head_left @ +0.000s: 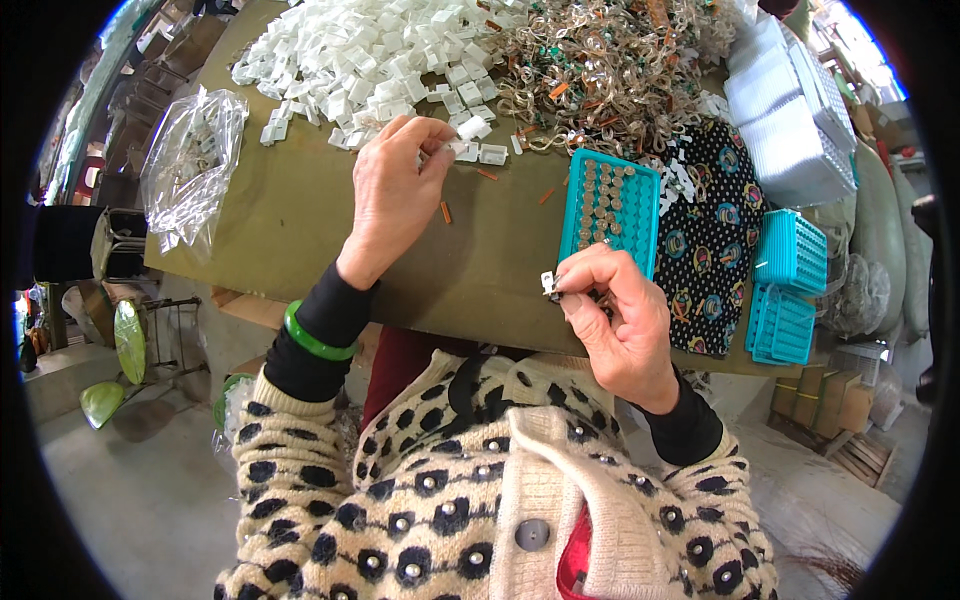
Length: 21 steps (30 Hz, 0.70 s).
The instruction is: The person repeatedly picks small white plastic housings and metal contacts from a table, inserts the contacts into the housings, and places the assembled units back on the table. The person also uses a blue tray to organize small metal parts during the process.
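Note:
My left hand (pixel 395 190) is closed in a pinch at the near edge of a pile of translucent white plastic pieces (pixel 350 60). A small white plastic piece (pixel 458 147) shows at its fingertips. Lower and to the right, my right hand (pixel 625 325) pinches a small white part (pixel 548 283) with a dark bit below it. More small dark items seem tucked under its curled fingers, too hidden to name. Just beyond that hand lies a teal tray (pixel 642 215) with rows of small round brownish pieces (pixel 600 195) in its left part.
A heap of clear looped pieces (pixel 600 70) with orange bits fills the table's far right. A plastic bag (pixel 195 160) lies at left. On the right are patterned black cloth (pixel 705 260), stacked white trays (pixel 785 120) and small teal trays (pixel 790 250). The table's front edge runs before me.

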{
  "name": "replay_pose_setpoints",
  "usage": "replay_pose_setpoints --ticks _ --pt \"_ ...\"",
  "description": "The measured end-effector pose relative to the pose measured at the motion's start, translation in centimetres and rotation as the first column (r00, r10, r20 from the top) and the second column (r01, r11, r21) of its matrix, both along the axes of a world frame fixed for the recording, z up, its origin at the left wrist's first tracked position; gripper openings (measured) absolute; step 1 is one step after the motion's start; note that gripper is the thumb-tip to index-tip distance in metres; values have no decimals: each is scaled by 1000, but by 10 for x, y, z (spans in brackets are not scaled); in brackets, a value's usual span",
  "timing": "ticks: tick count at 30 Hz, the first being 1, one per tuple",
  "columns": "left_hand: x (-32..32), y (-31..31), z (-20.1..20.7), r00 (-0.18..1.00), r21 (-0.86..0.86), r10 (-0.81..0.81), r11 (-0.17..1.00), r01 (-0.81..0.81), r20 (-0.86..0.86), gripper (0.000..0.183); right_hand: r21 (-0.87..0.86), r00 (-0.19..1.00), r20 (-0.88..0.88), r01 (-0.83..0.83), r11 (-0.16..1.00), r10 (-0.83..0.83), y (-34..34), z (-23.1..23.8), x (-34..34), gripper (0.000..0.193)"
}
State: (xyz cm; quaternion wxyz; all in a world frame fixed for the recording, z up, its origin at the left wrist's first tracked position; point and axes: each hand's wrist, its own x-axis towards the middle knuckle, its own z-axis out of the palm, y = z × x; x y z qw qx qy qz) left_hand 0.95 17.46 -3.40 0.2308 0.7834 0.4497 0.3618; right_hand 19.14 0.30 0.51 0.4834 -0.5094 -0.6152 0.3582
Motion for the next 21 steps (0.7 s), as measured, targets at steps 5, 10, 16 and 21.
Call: replay_pose_setpoints --ticks 5,10,16,21 --pt "-13 -47 31 930 -606 -17 754 253 366 13 445 935 330 -34 895 -128 16 -1 1 24" --pt "-8 -88 31 665 -688 220 402 604 713 12 412 947 314 -71 908 -68 10 -16 -11 30" --pt "-2 -106 12 409 -491 277 395 776 869 29 349 985 125 71 934 -121 -8 -25 -20 22" --pt "6 -118 -1 447 -480 206 557 678 870 32 269 991 38 112 957 -127 -13 -21 -25 19"
